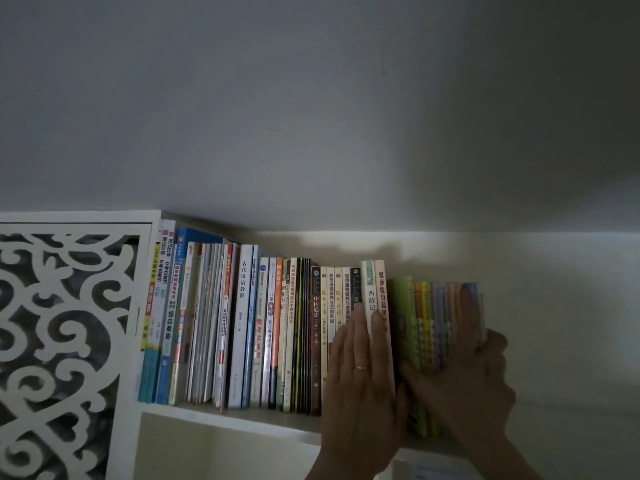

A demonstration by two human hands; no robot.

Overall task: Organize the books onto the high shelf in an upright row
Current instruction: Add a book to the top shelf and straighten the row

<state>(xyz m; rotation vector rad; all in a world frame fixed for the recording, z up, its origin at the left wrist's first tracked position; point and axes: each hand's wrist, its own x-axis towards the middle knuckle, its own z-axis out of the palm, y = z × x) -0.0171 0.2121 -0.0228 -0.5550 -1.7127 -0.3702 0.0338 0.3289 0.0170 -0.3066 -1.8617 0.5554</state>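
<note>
You are looking up at a plain, unpatterned grey-white ceiling (311, 98), darker toward the right and brighter where it meets the pale wall (554, 271) behind the shelving. At your left stands a white carved panel with scrolling cut-out fretwork (62, 323), dark behind its openings. A white shelf board (225, 415) runs rightward from it, with a shadowed compartment (214, 455) underneath.

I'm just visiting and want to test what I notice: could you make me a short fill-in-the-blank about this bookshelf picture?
1. The left hand wears a ____ on one finger.
2. The books stand in an ____ row on the high shelf.
3. The right hand grips a batch of thin books at the row's ____ end.
4. Left of the row is a white ____ panel.

Missing words: ring; upright; right; carved
</note>
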